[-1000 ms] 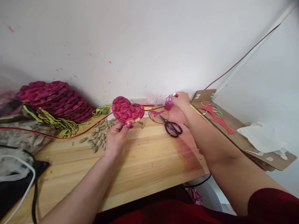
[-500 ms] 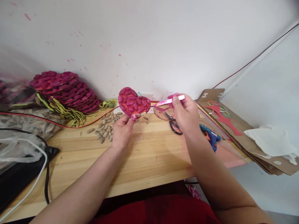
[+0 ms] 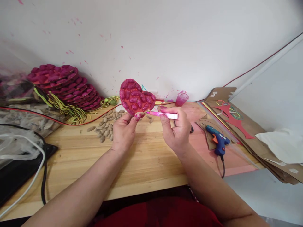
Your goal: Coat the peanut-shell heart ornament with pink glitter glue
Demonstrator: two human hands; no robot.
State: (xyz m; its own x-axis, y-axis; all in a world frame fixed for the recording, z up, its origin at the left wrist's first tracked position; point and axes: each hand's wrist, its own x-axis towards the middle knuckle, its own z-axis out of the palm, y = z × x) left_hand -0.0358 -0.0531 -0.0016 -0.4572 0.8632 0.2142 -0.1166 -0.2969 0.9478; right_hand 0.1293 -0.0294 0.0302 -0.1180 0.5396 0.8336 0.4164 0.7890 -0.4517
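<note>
Between the thumb and fingers of my left hand (image 3: pixel 124 130) is a heart-shaped plaque (image 3: pixel 136 97), held up by its lower tip. Magenta-painted peanuts cover its face, with a pale unpainted patch near my thumb. My right hand (image 3: pixel 176 127) pinches a white-handled paintbrush (image 3: pixel 165 115) stained pink. Its magenta tip is at the lower right edge of the heart; whether it touches cannot be made out. Loose unpainted peanuts (image 3: pixel 106 127) lie on the table behind my left hand. A pink-stained cup (image 3: pixel 182 98) stands beyond my right hand.
Stacked magenta peanut hearts (image 3: pixel 68 88) with yellow-green cords (image 3: pixel 68 108) lean at the back left. At right lie a blue glue gun (image 3: pixel 219 138) and cardboard (image 3: pixel 243 138) with red scraps. Plastic bags (image 3: pixel 19 148) and cables occupy the left side. The wall (image 3: pixel 151 41) is paint-spattered.
My right hand has moved left and down, bringing the brush tip to the heart's lower edge. The cup and whole glue gun have come into sight. My left hand still holds the heart.
</note>
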